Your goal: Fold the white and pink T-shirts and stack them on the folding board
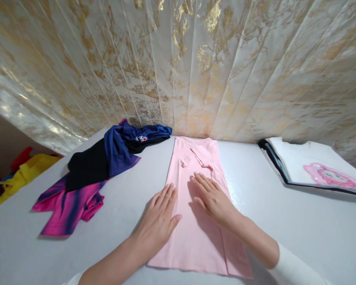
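Note:
A pink shirt [192, 233] lies on the white table, its sides and sleeves turned inward into a long narrow strip. Both short sleeves show near its far end. My left hand [160, 215] rests on the left folded edge, flat, with the fingers stretched forward and the thumb apart. Over the right half, just below the sleeves, my right hand [213, 198] is spread with its palm down and casts a shadow on the cloth. Whether its palm presses on the fabric I cannot tell. Neither hand grips anything.
Left on the table [121, 213] lies a loose heap of blue, black and pink clothes [89, 168]. A stack of folded shirts [299, 158], a white one with a pink print on top, sits far right. Behind hangs a gold-patterned curtain [192, 79]. Something yellow [32, 170] is beyond the left edge.

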`<act>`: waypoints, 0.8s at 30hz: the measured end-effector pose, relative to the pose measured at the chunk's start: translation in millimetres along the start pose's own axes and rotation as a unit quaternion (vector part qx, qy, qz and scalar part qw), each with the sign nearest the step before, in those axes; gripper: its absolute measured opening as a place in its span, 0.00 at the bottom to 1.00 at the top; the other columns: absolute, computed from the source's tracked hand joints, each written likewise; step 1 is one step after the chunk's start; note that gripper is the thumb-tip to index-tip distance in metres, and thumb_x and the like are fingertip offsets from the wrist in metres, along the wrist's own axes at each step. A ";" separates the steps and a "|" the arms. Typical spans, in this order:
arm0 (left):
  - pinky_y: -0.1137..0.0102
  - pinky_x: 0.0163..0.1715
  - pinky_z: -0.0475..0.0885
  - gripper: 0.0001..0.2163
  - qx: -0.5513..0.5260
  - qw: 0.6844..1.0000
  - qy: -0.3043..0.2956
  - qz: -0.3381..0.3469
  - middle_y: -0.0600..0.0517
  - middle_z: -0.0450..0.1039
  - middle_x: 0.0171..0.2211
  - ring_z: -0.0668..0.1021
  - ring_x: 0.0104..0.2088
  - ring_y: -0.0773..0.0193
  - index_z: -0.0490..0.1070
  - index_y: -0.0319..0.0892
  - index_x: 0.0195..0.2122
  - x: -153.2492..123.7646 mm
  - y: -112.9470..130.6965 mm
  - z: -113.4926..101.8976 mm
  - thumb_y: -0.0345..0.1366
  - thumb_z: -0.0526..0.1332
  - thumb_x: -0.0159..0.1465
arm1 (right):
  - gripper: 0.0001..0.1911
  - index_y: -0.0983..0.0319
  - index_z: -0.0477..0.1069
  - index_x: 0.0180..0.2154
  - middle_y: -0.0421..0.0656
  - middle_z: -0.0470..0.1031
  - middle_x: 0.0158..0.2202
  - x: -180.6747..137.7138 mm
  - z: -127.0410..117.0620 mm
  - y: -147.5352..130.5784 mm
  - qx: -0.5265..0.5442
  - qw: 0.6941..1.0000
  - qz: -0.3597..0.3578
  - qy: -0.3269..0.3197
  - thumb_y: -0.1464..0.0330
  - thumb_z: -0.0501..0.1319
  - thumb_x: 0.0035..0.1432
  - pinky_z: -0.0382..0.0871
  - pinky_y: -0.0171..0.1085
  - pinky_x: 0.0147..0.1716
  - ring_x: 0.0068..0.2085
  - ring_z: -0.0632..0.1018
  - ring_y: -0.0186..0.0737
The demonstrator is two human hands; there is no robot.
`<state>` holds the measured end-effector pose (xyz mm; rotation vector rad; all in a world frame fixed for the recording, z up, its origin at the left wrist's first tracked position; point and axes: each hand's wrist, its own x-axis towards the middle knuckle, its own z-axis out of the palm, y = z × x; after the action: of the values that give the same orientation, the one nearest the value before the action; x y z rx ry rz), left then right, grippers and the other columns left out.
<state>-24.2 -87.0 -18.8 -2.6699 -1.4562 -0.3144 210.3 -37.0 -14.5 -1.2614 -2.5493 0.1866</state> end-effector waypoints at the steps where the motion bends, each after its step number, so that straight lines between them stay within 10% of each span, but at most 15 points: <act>1: 0.57 0.61 0.57 0.26 0.004 1.000 0.006 -0.008 0.36 0.52 0.67 0.55 0.67 0.52 0.53 0.31 0.65 1.2 4.5 2.4 0.44 0.48 0.71 | 0.29 0.65 0.54 0.66 0.54 0.54 0.68 -7.8 2.2 -2.0 -0.008 1.000 0.014 0.002 0.65 0.52 0.66 0.57 0.52 0.62 0.68 0.55 0.48; 13: 0.54 0.59 0.56 0.23 -0.048 0.999 0.014 0.007 0.37 0.56 0.65 0.59 0.65 0.53 0.54 0.34 0.64 18.5 -10.7 -4.8 0.39 0.51 0.71 | 0.26 0.67 0.55 0.63 0.58 0.53 0.67 9.4 -2.4 7.0 0.076 0.996 0.027 0.050 0.66 0.52 0.66 0.57 0.51 0.62 0.67 0.56 0.47; 19: 0.65 0.47 0.64 0.02 -0.257 0.957 -0.042 0.125 0.51 0.71 0.44 0.71 0.46 0.60 0.68 0.43 0.39 13.3 25.7 -38.5 0.29 0.58 0.67 | 0.25 0.63 0.52 0.63 0.57 0.56 0.66 -24.3 -9.9 6.0 0.089 0.991 0.011 0.094 0.73 0.48 0.65 0.63 0.50 0.60 0.65 0.61 0.46; 24: 0.67 0.39 0.62 0.06 -0.247 0.956 -0.112 0.115 0.54 0.69 0.36 0.69 0.38 0.61 0.66 0.43 0.34 0.9 26.7 -54.5 0.28 0.63 0.63 | 0.23 0.62 0.57 0.60 0.56 0.63 0.61 -45.9 -20.1 -19.4 0.114 0.990 -0.007 0.081 0.71 0.52 0.64 0.65 0.52 0.57 0.62 0.64 0.50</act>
<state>-8.9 -110.1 35.2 -3.3376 -1.2241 -0.4163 228.2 -85.5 0.1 -1.1235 -2.3237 0.3470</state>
